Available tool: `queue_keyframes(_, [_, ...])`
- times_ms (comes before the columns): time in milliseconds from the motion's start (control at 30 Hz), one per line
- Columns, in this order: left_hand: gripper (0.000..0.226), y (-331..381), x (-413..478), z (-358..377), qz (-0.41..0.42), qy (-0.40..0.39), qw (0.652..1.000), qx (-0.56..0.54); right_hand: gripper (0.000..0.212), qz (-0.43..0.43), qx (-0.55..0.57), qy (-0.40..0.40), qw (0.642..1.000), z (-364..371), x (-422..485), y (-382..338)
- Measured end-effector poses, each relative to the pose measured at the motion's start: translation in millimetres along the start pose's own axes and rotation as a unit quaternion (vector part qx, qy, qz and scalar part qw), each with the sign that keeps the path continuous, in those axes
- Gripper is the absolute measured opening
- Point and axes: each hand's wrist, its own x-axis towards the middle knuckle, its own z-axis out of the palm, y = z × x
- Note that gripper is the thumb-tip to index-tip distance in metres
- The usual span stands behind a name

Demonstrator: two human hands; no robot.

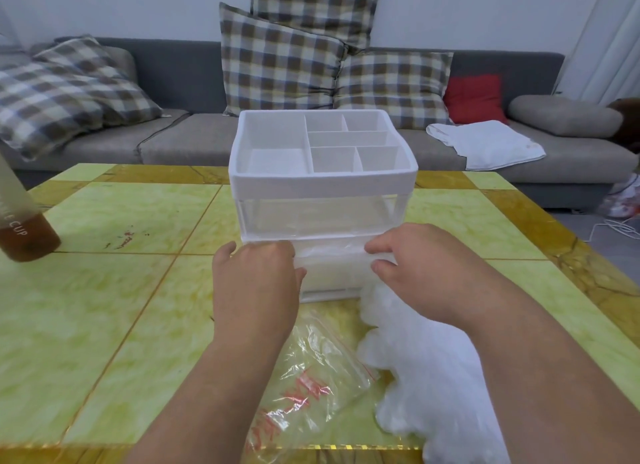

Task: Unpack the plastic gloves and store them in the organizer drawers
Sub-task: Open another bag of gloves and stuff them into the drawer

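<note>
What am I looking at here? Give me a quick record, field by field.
Organizer: white, divided top tray, stands on tiled table
Lower drawer: pulled partly out, gloves inside
Left hand: grips drawer's left front
Right hand: pinches drawer's right front rim
Bag: clear, red print, lying on table
Loose gloves: white heap beneath right forearm

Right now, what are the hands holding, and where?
The left hand and right hand seem to grip the lower drawer by both ends of its front rim.
</note>
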Motion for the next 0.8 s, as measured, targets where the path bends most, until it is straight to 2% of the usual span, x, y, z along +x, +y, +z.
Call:
queue_keyframes(100, [0.019,5,-1,-1,0.031,0.033,0.999,-0.025,0.020,0.001,-0.011,-0.024,1.000,8,2,0])
queue_keyframes(167, [0.024,10,-2,3,0.088,0.027,0.995,-0.043,0.013,0.000,-0.029,-0.030,0.999,14,6,-1])
queue_keyframes(267, [0.023,14,-2,12,0.150,0.019,0.987,-0.050,0.019,0.002,-0.062,-0.042,0.997,23,9,-6])
queue_keyframes(367, [0.014,13,2,18,0.151,0.024,0.987,-0.057,0.033,0.006,-0.080,-0.046,0.996,29,14,-11])
queue_keyframes(467, [0.007,11,7,21,0.153,0.024,0.987,-0.052,0.035,0.009,-0.078,-0.038,0.996,32,20,-13])
queue_keyframes(600, [0.031,12,13,22,0.142,0.037,0.989,-0.025,0.037,-0.008,-0.058,-0.035,0.998,31,23,-8])
queue_keyframes(667, [0.033,14,15,22,0.137,0.042,0.990,-0.010,0.037,-0.019,-0.033,-0.038,0.999,23,19,-5])
queue_keyframes(733, [0.029,16,16,23,0.133,0.044,0.990,0.000,0.033,-0.018,-0.005,-0.016,1.000,10,13,-3])
queue_keyframes(800, [0.024,17,16,26,0.131,0.047,0.990,-0.007,0.029,0.011,0.046,0.042,0.998,0,10,0])
